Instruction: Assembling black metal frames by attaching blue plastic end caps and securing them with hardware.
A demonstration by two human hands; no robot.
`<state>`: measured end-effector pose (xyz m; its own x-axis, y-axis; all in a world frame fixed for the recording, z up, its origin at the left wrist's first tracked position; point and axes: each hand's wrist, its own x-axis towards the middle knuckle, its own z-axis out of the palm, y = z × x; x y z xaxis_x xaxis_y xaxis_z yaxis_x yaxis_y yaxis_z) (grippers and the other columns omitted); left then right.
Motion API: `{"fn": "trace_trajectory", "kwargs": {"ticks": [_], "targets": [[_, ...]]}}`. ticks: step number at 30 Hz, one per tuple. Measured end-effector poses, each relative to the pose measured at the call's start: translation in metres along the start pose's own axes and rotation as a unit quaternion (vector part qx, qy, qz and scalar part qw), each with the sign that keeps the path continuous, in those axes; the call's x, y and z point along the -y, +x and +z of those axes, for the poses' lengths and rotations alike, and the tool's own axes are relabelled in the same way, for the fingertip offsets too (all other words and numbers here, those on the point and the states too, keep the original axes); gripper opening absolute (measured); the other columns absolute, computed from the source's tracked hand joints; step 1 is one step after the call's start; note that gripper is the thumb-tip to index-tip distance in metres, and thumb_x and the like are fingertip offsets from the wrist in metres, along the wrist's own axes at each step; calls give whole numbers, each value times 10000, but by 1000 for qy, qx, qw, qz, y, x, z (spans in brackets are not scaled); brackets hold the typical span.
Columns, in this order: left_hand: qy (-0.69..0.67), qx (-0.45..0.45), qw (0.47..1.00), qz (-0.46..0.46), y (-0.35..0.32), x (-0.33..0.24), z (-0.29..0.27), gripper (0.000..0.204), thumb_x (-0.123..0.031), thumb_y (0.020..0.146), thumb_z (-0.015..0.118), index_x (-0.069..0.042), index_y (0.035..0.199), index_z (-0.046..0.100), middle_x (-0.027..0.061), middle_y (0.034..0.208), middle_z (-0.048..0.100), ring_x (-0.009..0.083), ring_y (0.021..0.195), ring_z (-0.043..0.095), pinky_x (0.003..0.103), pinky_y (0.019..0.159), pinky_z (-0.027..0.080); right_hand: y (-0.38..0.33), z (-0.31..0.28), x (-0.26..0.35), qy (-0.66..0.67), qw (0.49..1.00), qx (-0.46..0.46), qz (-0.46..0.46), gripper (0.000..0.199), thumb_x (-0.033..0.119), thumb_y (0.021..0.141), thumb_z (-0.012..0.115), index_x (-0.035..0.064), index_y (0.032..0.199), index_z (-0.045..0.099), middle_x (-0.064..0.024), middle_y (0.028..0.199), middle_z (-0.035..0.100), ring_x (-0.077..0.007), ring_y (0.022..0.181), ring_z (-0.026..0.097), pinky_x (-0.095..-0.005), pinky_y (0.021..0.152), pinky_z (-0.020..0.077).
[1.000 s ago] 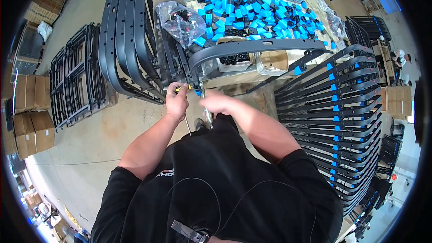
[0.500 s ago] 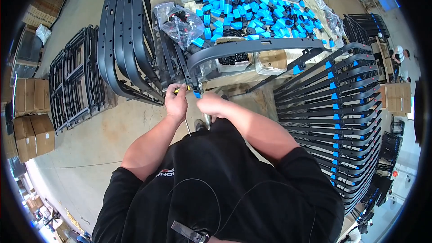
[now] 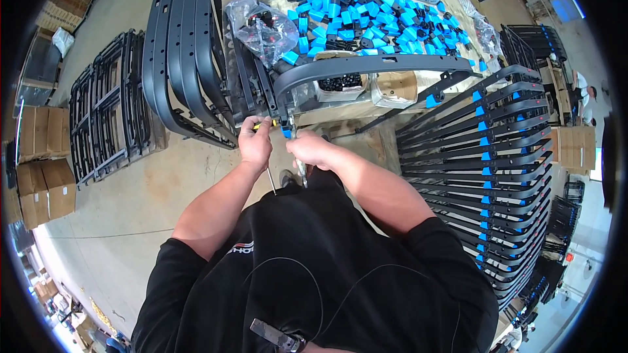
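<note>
The left hand (image 3: 255, 144) is closed around a yellow-tipped tool (image 3: 263, 125) and the right hand (image 3: 313, 150) pinches a metal tool (image 3: 301, 173) whose end hangs down; both meet at the near end of a curved black bar (image 3: 366, 65), where a blue clip (image 3: 286, 133) sits, likely so the bar's free end is within easy reach. That bar lies across the worktop (image 3: 340, 112) edge at 12 o'clock from the hands. Loose blue clips (image 3: 366, 13) are heaped beyond it, finished bars (image 3: 484, 157) with clips are racked at 3 o'clock, bare frames (image 3: 183, 46) at 10 o'clock.
</note>
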<state>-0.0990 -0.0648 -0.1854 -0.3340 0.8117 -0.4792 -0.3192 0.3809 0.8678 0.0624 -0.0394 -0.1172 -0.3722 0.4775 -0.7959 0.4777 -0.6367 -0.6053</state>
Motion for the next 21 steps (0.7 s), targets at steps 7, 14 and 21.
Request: {"fn": "trace_trajectory", "kwargs": {"ticks": [7,14,21], "targets": [[5,-34,999,3,2,4,3,89,-173,966,700,-123,922,641,-59,651,496,50,541,363,278,466,263,44,4,-36,-256,955,-103,-109,382,165,879,557,-147,1098,585,-340,953,693,-454,1031,694,-502,875,549],[33,11,999,7,6,3,3,110,-200,986,674,-151,966,576,-48,610,458,56,441,356,259,372,247,24,3,-32,-94,993,-36,-67,357,170,902,568,-105,1128,557,-315,1027,700,-430,1060,694,-517,874,539],[50,-51,994,82,12,22,-5,107,-165,946,713,-72,933,661,-22,796,583,93,727,476,261,670,423,24,-6,-40,-136,984,-34,-112,843,400,896,664,-143,1444,325,-371,1340,561,-408,1300,561,-413,1091,433]]}}
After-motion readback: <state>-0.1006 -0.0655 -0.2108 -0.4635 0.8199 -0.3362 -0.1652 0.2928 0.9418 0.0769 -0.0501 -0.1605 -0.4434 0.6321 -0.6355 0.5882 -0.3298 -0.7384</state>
